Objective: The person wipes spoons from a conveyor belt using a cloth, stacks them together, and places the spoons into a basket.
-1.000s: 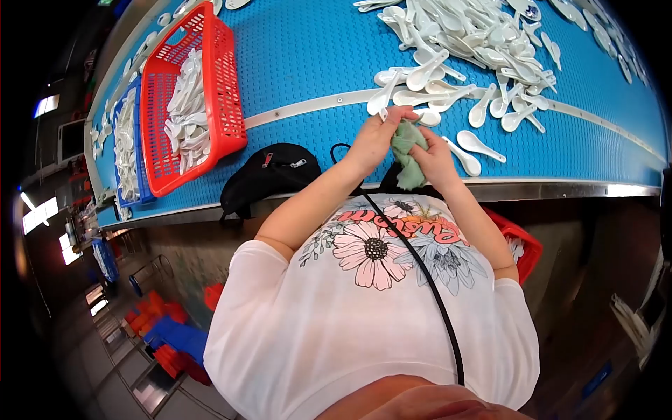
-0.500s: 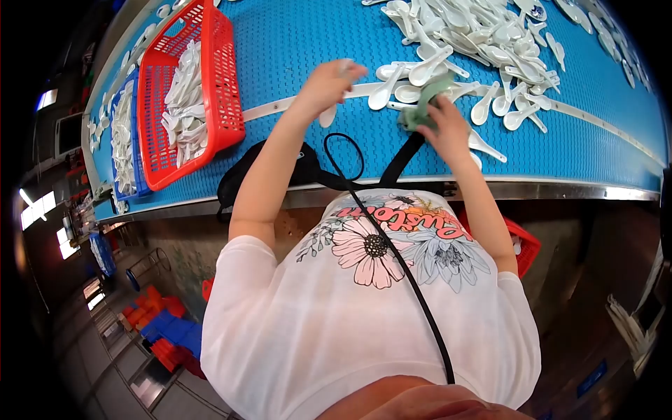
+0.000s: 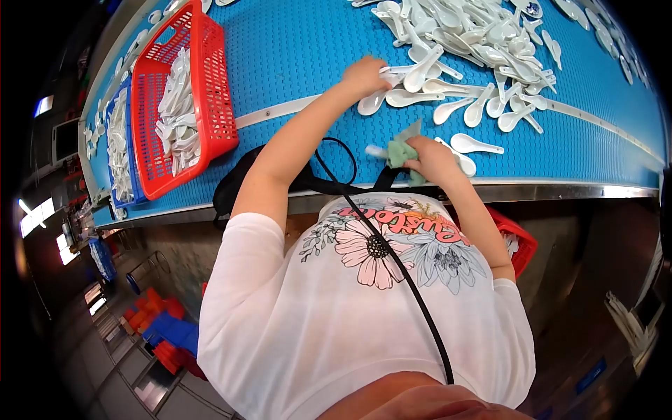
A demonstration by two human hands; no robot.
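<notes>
My left hand (image 3: 367, 75) reaches over the near edge of the spoon pile, its fingers closed at the handle of a white spoon (image 3: 370, 104) whose bowl points toward me. In my right hand (image 3: 430, 159) is a crumpled green cloth (image 3: 400, 154), close to the table's front edge. A small white tip (image 3: 376, 150) shows at the cloth's left side; I cannot make out its whole shape. Beside the right hand lie a loose white spoon (image 3: 476, 144) and another spoon (image 3: 465, 164), partly covered by that hand. The large heap of white spoons (image 3: 483, 42) spreads beyond both hands.
On the left stand a red basket (image 3: 220, 105) and a blue basket (image 3: 133, 189), both holding spoons. A black bag (image 3: 238, 178) with a cable lies along the front edge of the blue table surface (image 3: 294, 56). More spoons line the far right.
My left hand has moved right to the spoons. My right hand has come back toward me with the green cloth, uncovering spoons at the pile's edge.
</notes>
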